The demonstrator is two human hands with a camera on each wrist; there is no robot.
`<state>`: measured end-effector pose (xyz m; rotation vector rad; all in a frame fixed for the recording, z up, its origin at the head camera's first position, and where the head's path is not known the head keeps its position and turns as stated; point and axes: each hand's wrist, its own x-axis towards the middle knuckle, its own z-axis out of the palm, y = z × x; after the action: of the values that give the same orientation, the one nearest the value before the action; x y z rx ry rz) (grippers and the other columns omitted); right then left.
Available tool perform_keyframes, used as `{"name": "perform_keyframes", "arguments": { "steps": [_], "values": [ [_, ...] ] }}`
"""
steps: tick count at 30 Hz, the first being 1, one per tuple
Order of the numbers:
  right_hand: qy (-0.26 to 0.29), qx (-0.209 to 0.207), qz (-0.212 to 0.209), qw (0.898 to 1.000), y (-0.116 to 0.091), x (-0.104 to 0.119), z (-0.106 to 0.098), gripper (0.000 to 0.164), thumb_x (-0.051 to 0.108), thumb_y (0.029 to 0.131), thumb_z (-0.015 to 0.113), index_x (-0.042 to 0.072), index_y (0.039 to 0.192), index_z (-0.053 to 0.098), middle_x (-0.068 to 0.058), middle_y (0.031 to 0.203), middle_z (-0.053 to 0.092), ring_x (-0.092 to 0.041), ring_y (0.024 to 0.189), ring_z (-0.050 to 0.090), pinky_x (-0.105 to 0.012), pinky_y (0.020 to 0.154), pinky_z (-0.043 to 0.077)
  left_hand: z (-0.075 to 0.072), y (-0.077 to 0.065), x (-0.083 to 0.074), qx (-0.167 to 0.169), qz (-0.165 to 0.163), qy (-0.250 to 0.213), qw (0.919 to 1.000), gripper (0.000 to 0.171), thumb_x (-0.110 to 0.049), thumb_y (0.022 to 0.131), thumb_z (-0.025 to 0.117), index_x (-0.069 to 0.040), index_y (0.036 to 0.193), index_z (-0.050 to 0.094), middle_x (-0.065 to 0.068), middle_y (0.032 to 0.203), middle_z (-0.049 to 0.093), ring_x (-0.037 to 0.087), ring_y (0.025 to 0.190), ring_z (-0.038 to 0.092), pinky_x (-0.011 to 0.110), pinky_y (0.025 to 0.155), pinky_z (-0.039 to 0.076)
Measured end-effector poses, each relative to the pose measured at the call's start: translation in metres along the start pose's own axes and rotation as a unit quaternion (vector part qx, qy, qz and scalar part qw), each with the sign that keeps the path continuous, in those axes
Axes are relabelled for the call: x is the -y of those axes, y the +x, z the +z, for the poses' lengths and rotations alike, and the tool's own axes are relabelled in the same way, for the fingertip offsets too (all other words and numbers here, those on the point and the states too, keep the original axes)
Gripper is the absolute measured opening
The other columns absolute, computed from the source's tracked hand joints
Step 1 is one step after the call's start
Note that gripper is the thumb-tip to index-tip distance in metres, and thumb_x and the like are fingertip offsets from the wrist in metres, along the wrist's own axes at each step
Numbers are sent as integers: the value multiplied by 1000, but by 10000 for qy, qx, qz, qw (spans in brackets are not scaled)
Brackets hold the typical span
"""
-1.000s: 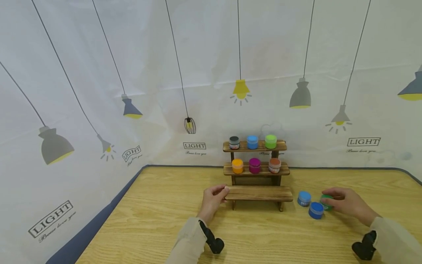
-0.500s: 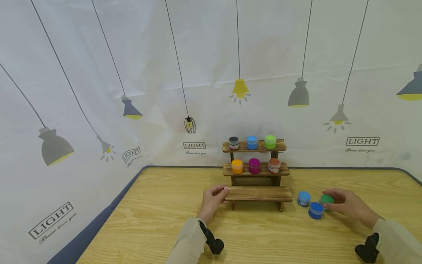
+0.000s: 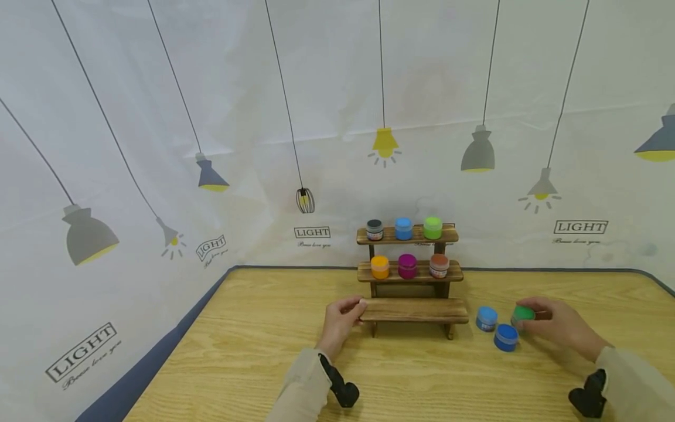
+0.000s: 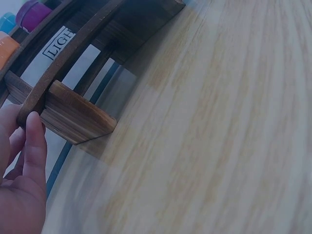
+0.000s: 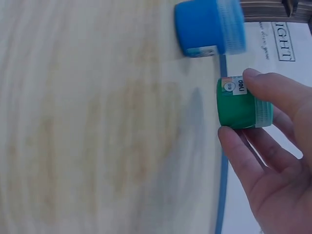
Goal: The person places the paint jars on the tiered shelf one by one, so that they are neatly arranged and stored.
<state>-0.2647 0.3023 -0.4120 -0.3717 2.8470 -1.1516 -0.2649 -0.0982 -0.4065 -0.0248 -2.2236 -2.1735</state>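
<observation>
My left hand grips the left end of the lowest board of a three-tier wooden display stand, thumb on top. In the left wrist view, the thumb and fingers pinch that board end from both sides. To the right of the stand, my right hand holds a small green paint jar between thumb and fingers. Just left of it on the table are a dark blue jar and a light blue jar. The lowest board carries no jars.
Black, blue and lime green jars stand on the top tier. Orange, purple and brown jars line the middle tier. A lamp-printed white sheet rises behind the wooden table.
My right hand has shifted slightly on the green jar, whose lid shows more than a second ago and sits a little higher in the head view. My left hand stays on the board.
</observation>
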Motion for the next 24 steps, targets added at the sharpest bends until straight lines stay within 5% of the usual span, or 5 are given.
{"name": "perform_keyframes", "arguments": {
  "steps": [13, 24],
  "values": [
    [-188, -512, -648, 9964, 4, 37, -4, 52, 28, 82, 64, -4, 120, 50, -26, 114, 52, -40, 96, 52, -44, 70, 50, 0, 1, 1, 1, -28, 29, 10000, 30, -7, 86, 57, 12, 110, 56, 13, 93, 61, 9, 71, 55, 34, 66, 53],
    [-101, -398, -1302, 9906, 12, 70, 14, 44, 24, 82, 64, 0, 118, 54, -16, 108, 57, -27, 91, 56, -29, 67, 51, -1, 1, 1, 11, -49, 3, 10000, 30, -7, 86, 58, 11, 109, 57, 14, 93, 61, 9, 70, 55, 33, 66, 53]
  ]
}}
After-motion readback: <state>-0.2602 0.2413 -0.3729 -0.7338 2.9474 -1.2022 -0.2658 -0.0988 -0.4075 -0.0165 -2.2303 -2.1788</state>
